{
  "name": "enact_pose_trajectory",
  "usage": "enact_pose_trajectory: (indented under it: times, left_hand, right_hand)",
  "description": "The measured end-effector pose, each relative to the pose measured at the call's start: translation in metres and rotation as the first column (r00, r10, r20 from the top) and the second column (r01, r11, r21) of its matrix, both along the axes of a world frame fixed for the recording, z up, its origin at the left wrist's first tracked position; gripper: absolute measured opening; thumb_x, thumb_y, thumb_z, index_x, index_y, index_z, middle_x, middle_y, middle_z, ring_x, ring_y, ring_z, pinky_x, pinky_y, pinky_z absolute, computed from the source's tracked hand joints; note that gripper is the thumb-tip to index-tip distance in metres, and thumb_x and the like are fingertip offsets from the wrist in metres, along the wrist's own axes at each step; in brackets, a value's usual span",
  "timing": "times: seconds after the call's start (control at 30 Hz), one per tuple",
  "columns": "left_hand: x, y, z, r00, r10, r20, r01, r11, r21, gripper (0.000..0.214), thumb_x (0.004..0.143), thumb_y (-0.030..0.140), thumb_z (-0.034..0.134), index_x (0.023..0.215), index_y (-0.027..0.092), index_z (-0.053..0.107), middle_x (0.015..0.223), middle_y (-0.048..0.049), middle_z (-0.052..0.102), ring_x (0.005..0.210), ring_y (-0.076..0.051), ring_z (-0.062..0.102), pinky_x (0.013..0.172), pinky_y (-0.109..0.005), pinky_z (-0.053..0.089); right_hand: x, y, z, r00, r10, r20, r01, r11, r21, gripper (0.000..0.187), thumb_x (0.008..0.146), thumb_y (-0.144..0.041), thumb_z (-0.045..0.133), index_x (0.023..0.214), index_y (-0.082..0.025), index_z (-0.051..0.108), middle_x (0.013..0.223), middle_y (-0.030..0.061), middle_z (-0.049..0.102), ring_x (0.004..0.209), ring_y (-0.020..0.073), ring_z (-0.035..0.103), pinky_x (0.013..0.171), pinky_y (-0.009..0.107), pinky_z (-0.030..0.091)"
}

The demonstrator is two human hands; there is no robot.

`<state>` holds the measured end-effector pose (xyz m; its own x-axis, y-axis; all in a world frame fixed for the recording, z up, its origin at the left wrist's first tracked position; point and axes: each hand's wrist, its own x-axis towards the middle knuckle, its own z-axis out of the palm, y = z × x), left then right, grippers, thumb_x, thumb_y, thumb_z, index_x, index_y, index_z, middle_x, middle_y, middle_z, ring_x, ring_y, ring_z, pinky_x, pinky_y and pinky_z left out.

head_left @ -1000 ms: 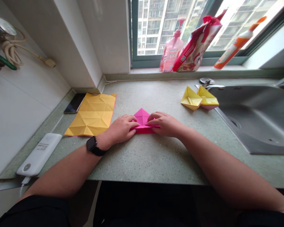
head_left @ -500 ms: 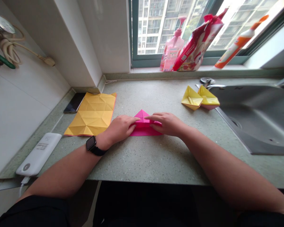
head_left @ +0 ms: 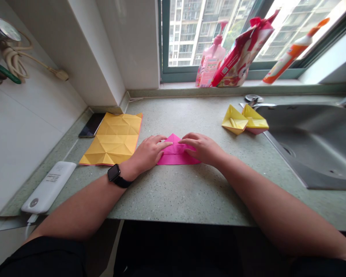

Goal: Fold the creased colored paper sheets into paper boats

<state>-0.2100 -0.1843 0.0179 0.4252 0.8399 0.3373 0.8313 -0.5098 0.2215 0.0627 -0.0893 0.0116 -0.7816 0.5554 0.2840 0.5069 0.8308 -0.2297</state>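
A folded pink paper (head_left: 176, 154) lies flat on the green speckled counter (head_left: 184, 188), its pointed tip facing the window. My left hand (head_left: 147, 153) rests on its left side with the fingers stretched flat and the index finger pressing near the tip. My right hand (head_left: 202, 148) lies on the right side, fingers also extended and pressing down on the paper. A black watch (head_left: 117, 176) is on my left wrist.
A creased yellow sheet (head_left: 113, 139) lies to the left, beside a dark phone (head_left: 90, 125) and a white power bank (head_left: 48, 187). Two folded yellow paper shapes (head_left: 243, 121) sit by the steel sink (head_left: 314, 142). Bottles and a red pouch (head_left: 238, 54) stand on the window sill.
The bottom edge of the pink paper has been folded up and flattened. Both hands went from pinching it to pressing flat fingers along it, spreading slightly outward.
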Motion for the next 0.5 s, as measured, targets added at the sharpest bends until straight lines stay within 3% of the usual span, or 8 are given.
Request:
enact_pose_trajectory:
  times: [0.1, 0.23, 0.37, 0.5]
  left_hand:
    - [0.000, 0.001, 0.000, 0.999, -0.004, -0.046, 0.005, 1.000, 0.026, 0.036, 0.108, 0.015, 0.059, 0.135, 0.029, 0.079, 0.148, -0.0111, 0.068, 0.133, -0.030, 0.063, 0.115, -0.055, 0.054]
    - [0.002, 0.003, 0.002, 0.993, -0.105, -0.048, 0.104, 0.994, -0.018, 0.033, 0.110, 0.017, 0.060, 0.130, 0.031, 0.082, 0.145, -0.0076, 0.073, 0.131, -0.027, 0.065, 0.117, -0.051, 0.052]
    - [0.003, 0.004, 0.001, 0.980, -0.195, -0.043, 0.191, 0.978, -0.086, 0.033, 0.112, 0.019, 0.060, 0.133, 0.032, 0.081, 0.140, -0.0053, 0.077, 0.124, -0.024, 0.069, 0.112, -0.045, 0.055]
    - [0.003, 0.004, -0.001, 0.980, -0.192, -0.044, 0.188, 0.978, -0.089, 0.035, 0.111, 0.016, 0.060, 0.135, 0.032, 0.080, 0.141, -0.0054, 0.077, 0.124, -0.025, 0.070, 0.110, -0.045, 0.055]
  right_hand:
    - [0.000, 0.002, 0.001, 0.999, 0.041, 0.000, -0.041, 0.999, 0.008, 0.027, 0.101, -0.017, 0.067, 0.113, -0.033, 0.085, 0.123, 0.0047, 0.079, 0.111, 0.0249, 0.071, 0.103, 0.044, 0.056]
    - [-0.002, 0.002, 0.001, 0.999, 0.045, 0.019, -0.044, 0.999, -0.021, 0.020, 0.104, -0.023, 0.068, 0.104, -0.033, 0.085, 0.111, 0.0039, 0.080, 0.103, 0.0243, 0.070, 0.096, 0.042, 0.053]
    - [-0.008, 0.000, -0.002, 0.999, -0.038, 0.019, 0.040, 0.996, -0.080, 0.010, 0.102, -0.029, 0.074, 0.100, -0.030, 0.083, 0.107, 0.0042, 0.079, 0.098, 0.0234, 0.071, 0.092, 0.039, 0.052]
    - [-0.016, -0.002, -0.004, 0.992, -0.124, 0.033, 0.128, 0.984, -0.126, 0.009, 0.096, -0.035, 0.082, 0.097, -0.027, 0.080, 0.109, 0.0070, 0.077, 0.099, 0.0249, 0.070, 0.092, 0.039, 0.052]
